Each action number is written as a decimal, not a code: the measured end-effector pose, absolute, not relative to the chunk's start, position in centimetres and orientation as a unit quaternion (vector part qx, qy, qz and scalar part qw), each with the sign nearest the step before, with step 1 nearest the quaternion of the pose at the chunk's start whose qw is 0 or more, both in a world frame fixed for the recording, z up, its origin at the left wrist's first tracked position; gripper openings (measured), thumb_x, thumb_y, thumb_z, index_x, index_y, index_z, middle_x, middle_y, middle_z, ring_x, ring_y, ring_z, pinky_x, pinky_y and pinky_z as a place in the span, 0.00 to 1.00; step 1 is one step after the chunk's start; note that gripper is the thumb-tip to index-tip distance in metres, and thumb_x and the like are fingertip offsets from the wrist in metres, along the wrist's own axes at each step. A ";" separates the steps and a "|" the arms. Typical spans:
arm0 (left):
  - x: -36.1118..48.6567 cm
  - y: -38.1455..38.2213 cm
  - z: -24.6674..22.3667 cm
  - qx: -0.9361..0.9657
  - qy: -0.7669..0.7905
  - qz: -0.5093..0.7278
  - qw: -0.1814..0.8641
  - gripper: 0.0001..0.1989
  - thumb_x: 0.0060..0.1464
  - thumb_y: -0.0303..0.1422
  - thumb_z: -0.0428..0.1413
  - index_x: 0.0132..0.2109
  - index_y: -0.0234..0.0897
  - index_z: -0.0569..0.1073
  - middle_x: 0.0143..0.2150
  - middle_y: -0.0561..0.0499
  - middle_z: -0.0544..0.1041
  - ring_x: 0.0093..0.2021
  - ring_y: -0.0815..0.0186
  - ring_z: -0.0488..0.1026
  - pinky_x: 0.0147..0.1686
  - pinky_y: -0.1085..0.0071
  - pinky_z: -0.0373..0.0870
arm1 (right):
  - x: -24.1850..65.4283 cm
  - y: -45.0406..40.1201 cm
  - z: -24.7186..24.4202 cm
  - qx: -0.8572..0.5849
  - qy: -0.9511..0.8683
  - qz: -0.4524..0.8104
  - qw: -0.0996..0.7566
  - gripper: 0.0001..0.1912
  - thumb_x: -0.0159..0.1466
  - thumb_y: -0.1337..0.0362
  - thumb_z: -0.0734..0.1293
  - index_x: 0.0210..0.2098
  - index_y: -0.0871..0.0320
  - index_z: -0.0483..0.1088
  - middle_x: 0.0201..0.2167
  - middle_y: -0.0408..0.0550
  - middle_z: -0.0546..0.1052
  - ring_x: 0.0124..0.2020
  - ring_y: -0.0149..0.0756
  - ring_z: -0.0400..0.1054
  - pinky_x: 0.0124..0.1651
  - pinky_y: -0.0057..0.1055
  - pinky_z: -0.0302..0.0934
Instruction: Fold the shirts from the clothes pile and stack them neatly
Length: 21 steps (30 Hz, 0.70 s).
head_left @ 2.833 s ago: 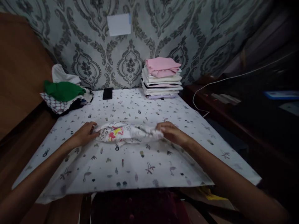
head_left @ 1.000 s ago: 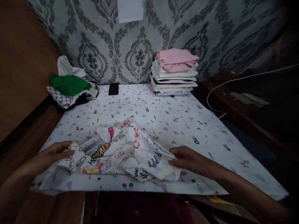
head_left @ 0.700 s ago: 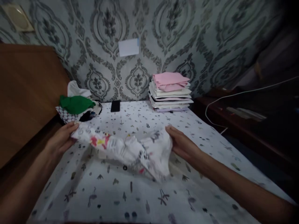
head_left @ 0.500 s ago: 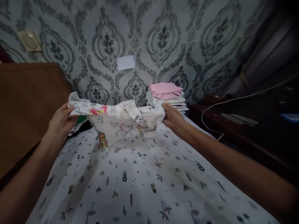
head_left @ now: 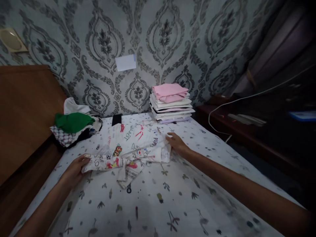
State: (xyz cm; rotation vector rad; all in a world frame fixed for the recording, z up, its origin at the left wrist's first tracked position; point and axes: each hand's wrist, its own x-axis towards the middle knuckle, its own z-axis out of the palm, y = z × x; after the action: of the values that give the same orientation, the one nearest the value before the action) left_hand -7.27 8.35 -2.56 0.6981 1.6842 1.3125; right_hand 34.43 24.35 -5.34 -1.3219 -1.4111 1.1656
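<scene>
A white shirt (head_left: pixel 145 140) with colourful lettering and doodles lies partly spread on the patterned bedsheet (head_left: pixel 148 210). Its near part is bunched, with one flap folded toward me. My left hand (head_left: pixel 76 169) is closed around the near left end of the fabric. At the right side, my right hand (head_left: pixel 178 144) pinches the shirt's edge between thumb and fingers. The far part of the shirt rests flat and looks slightly blurred.
A stack of folded clothes (head_left: pixel 171 103), pink on top, stands against the wall at the back. Crumpled clothes (head_left: pixel 74 123) lie at the back left beside a wooden panel (head_left: pixel 27 108). A black item (head_left: pixel 117 119) sits behind the shirt. A white cable (head_left: pixel 222 104) hangs at right.
The shirt, held up in the air before, has come down onto the bed and spread away from me. Both hands have lowered with it, the left one nearer to me. The view has shifted slightly.
</scene>
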 end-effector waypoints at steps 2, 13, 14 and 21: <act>-7.5 7.5 -3.4 0.268 0.692 0.501 0.445 0.14 0.32 0.33 0.69 0.30 0.42 0.75 0.26 0.54 0.76 0.26 0.62 0.73 0.25 0.68 0.73 | 34.1 21.5 -5.3 -0.514 -0.658 0.331 0.439 0.17 0.59 0.53 0.69 0.45 0.54 0.71 0.45 0.55 0.74 0.53 0.53 0.66 0.54 0.51 0.63; -7.6 7.5 -2.5 0.427 0.716 0.470 0.289 0.19 0.34 0.44 0.65 0.34 0.38 0.76 0.28 0.53 0.75 0.28 0.66 0.65 0.25 0.75 0.58 | 22.5 12.4 -7.6 -0.261 -0.932 0.107 0.227 0.12 0.65 0.72 0.61 0.41 0.52 0.73 0.42 0.50 0.77 0.45 0.47 0.68 0.48 0.42 0.63; -7.7 7.4 -2.3 0.431 0.707 0.482 0.286 0.18 0.35 0.43 0.65 0.34 0.38 0.76 0.32 0.51 0.77 0.32 0.64 0.69 0.28 0.74 0.61 | 22.5 12.7 -7.6 -0.263 -0.924 0.127 0.245 0.14 0.64 0.74 0.59 0.41 0.52 0.72 0.40 0.49 0.77 0.44 0.46 0.68 0.48 0.42 0.63; -9.9 4.6 -0.6 0.490 0.666 0.472 0.307 0.14 0.44 0.43 0.65 0.31 0.40 0.72 0.35 0.49 0.77 0.40 0.57 0.73 0.41 0.68 0.68 | 28.9 12.3 -1.2 -0.326 -0.830 0.282 0.353 0.07 0.72 0.63 0.54 0.38 0.53 0.60 0.28 0.42 0.65 0.30 0.34 0.60 0.34 0.31 0.58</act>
State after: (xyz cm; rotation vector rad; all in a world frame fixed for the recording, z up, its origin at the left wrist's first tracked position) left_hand -9.93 4.61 -0.59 1.2952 1.7618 1.2497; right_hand 28.87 12.34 -1.17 -0.8423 -2.1475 0.7304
